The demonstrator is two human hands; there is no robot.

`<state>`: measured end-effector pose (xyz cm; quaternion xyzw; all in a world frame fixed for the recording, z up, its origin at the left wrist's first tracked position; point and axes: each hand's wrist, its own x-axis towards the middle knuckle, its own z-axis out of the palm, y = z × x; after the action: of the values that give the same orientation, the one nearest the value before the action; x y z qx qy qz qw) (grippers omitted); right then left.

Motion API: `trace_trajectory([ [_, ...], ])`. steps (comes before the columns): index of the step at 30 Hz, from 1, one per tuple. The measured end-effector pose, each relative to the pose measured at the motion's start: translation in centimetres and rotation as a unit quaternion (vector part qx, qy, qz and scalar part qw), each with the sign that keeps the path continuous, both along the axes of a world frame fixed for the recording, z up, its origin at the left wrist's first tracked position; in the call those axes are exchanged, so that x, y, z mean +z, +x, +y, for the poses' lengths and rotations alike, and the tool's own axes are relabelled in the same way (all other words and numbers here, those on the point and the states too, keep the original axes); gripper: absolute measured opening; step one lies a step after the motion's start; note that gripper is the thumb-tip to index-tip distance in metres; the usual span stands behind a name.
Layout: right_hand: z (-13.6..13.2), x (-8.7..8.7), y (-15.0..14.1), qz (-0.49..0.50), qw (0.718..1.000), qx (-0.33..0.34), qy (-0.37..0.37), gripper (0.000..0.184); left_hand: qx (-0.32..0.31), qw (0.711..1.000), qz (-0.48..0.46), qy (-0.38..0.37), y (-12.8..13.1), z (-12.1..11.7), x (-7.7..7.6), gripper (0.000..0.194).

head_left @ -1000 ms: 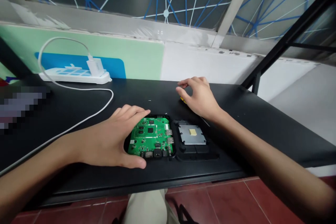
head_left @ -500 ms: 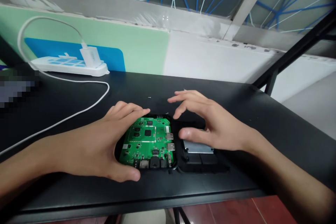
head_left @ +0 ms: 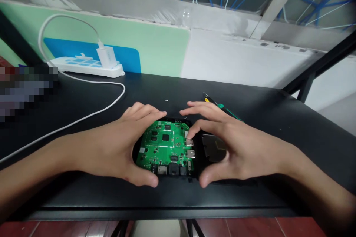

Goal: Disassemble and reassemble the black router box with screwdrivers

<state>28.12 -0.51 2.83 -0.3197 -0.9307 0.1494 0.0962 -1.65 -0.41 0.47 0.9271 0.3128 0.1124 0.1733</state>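
Note:
A green circuit board (head_left: 155,152) lies in a shallow black case (head_left: 191,124) on the dark table. My left hand (head_left: 111,152) spans the left side of the case, thumb at the front edge and fingers at the back edge, closed around it. Over the right side is my right hand (head_left: 236,148), fingers apart and holding nothing. Its index fingertip is at or just above a metal USB port (head_left: 190,153) pair; contact is unclear. Partly hidden under my right hand, a black cover with a metal plate (head_left: 213,147) lies beside the case.
Behind my right hand lies a screwdriver (head_left: 222,106) with a green and black handle. A small screw (head_left: 166,100) rests near the back. At the back left stands a white power strip (head_left: 86,67) with a charger (head_left: 106,57) and a white cable (head_left: 111,103).
My right hand has moved down and closer to the board, its thumb now near the front right corner. The view has shifted, and the screwdriver has come into sight. My left hand keeps its hold.

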Motion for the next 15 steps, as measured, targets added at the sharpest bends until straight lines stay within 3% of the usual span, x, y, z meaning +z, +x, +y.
trace_trajectory([
  [15,-0.08,-0.58,-0.26,0.018,1.000,0.014,-0.007,0.060,-0.003,1.000,-0.018,-0.004,0.15,0.24,-0.32,0.101],
])
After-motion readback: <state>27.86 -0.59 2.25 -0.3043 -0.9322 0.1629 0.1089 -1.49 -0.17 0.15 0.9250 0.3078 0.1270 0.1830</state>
